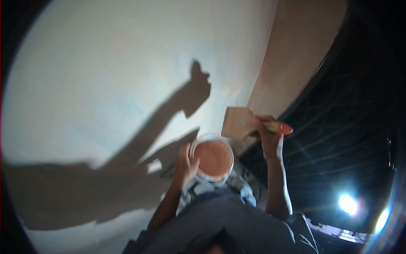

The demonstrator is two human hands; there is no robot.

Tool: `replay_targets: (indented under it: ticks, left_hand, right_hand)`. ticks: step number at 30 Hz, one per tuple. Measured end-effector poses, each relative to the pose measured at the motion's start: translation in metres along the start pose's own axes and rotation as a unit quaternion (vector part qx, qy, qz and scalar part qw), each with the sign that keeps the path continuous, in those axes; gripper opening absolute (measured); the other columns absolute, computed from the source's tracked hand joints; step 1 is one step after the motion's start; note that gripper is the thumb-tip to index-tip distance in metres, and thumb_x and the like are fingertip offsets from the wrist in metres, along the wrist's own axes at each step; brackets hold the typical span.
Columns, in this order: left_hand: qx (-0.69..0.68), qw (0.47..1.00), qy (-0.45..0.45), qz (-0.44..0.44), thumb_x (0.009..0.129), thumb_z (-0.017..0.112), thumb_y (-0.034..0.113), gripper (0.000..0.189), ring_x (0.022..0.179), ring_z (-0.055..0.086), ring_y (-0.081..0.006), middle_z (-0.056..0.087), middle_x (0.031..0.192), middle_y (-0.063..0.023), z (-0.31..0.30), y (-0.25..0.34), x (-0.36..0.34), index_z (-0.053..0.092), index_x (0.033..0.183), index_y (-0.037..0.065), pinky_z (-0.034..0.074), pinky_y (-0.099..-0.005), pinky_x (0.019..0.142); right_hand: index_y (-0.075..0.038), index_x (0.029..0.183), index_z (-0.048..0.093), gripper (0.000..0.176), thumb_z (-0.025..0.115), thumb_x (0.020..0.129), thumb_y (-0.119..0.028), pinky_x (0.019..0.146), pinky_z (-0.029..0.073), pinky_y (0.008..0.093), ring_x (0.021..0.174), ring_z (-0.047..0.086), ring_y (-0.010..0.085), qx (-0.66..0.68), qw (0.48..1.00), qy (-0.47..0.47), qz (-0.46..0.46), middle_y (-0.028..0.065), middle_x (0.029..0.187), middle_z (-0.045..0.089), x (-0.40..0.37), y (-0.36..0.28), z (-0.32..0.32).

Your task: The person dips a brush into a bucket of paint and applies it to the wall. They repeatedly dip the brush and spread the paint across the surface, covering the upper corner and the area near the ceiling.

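Observation:
My left hand [186, 166] is closed on the left rim of a round bucket [213, 183], which holds pinkish-brown paint [214, 158]. To the right and a little higher, my right hand [267, 132] is wrapped round the handle of a wide brush [239, 123]. The handle ends in a red tip on the right. The brush's broad, flat head points left, above and right of the bucket, apart from it.
A pale wall [127, 76] fills the left and middle, with shadows of my arms on it. A brownish wall strip [296, 46] runs down its right side. Further right is a dark area with a bright lamp [348, 204] low down.

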State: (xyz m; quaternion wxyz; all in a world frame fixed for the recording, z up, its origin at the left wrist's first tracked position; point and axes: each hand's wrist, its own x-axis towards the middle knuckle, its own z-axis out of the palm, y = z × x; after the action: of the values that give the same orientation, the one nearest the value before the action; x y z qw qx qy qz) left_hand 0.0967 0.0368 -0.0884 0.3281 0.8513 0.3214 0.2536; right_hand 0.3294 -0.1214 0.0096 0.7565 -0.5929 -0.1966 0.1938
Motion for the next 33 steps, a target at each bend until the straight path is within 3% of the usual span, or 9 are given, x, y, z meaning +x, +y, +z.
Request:
replay_targets:
  ticks: [6,10,12,13,15,21,28,31,33]
  left_hand:
    - [-0.033,0.994,-0.058,-0.085,0.076,0.056,0.002,0.043,0.092,0.062,-0.0278,0.06,0.103,-0.0175,-0.003,0.011,0.007,0.053,0.118,-0.001,0.048,-0.0353,0.083]
    - [-0.074,0.992,-0.039,-0.091,0.075,0.054,0.001,0.044,0.095,0.062,-0.0264,0.06,0.106,-0.0169,0.004,0.007,0.007,0.053,0.118,-0.003,0.048,-0.0351,0.086]
    - [-0.087,0.99,-0.048,-0.101,0.073,0.054,0.0,0.046,0.1,0.061,-0.027,0.058,0.11,-0.0189,0.004,0.01,0.006,0.052,0.119,-0.005,0.047,-0.0357,0.089]
    - [-0.085,0.99,-0.048,-0.103,0.073,0.054,0.0,0.046,0.1,0.061,-0.027,0.058,0.11,-0.0189,0.004,0.014,0.005,0.052,0.119,-0.005,0.047,-0.0357,0.089]
    - [-0.111,0.988,-0.051,-0.098,0.071,0.056,0.003,0.047,0.101,0.057,-0.0356,0.055,0.109,-0.0221,0.002,0.023,0.006,0.053,0.117,-0.004,0.045,-0.042,0.09]
    - [-0.098,0.99,-0.05,-0.086,0.072,0.056,0.005,0.042,0.102,0.055,-0.0362,0.054,0.108,-0.0213,0.006,0.025,0.006,0.053,0.113,-0.003,0.043,-0.0421,0.092]
    - [-0.065,0.995,-0.047,-0.055,0.071,0.055,0.005,0.043,0.1,0.056,-0.0368,0.055,0.106,-0.0216,0.005,0.026,0.008,0.053,0.113,-0.002,0.044,-0.0426,0.091]
    - [-0.081,0.994,-0.04,-0.065,0.07,0.055,0.004,0.044,0.1,0.056,-0.0372,0.055,0.106,-0.0218,0.006,0.025,0.009,0.053,0.113,-0.003,0.044,-0.0429,0.09]
    - [-0.097,0.99,-0.058,-0.086,0.071,0.056,0.005,0.044,0.1,0.057,-0.0373,0.055,0.108,-0.022,0.004,0.026,0.008,0.053,0.114,-0.003,0.045,-0.0427,0.09]
  right_hand:
    - [0.0,0.089,0.068,0.014,0.07,0.078,-0.008,0.06,0.048,0.0229,0.067,0.056,0.0038,-0.201,0.97,-0.135,0.014,-0.0005,0.07,0.064,-0.036,0.028,0.026]
    - [-0.002,0.086,0.068,0.023,0.068,0.08,-0.024,0.059,0.052,0.029,0.063,0.064,0.0124,-0.301,0.938,-0.173,-0.017,0.0123,0.069,0.066,-0.042,0.067,0.044]
    - [-0.005,0.082,0.067,0.024,0.064,0.081,-0.029,0.063,0.053,0.0369,0.065,0.067,0.0245,-0.362,0.907,-0.208,0.057,0.0157,0.072,0.066,-0.038,0.082,0.051]
    - [-0.005,0.082,0.067,0.024,0.064,0.081,-0.029,0.063,0.053,0.0369,0.065,0.067,0.0245,-0.36,0.907,-0.209,0.059,0.0157,0.072,0.066,-0.036,0.096,0.052]
    - [-0.008,0.081,0.066,0.021,0.063,0.079,-0.028,0.068,0.052,0.0432,0.07,0.065,0.0321,-0.387,0.896,-0.208,-0.062,0.0141,0.074,0.066,-0.033,0.121,0.055]
    - [-0.008,0.079,0.066,0.021,0.064,0.073,-0.028,0.071,0.052,0.0454,0.074,0.065,0.0352,-0.436,0.864,-0.25,0.011,0.0153,0.076,0.066,-0.034,0.127,0.059]
    - [-0.007,0.082,0.067,0.024,0.063,0.076,-0.031,0.071,0.052,0.0466,0.075,0.066,0.0357,-0.473,0.847,-0.236,-0.05,0.017,0.078,0.067,-0.037,0.156,0.058]
    - [-0.007,0.084,0.067,0.027,0.063,0.078,-0.032,0.072,0.051,0.048,0.074,0.065,0.036,-0.488,0.835,-0.254,0.026,0.0184,0.076,0.066,-0.037,0.155,0.059]
    - [-0.006,0.086,0.068,0.027,0.064,0.078,-0.031,0.069,0.053,0.0449,0.07,0.066,0.0354,-0.443,0.863,-0.224,-0.096,0.0189,0.073,0.066,-0.036,0.143,0.053]
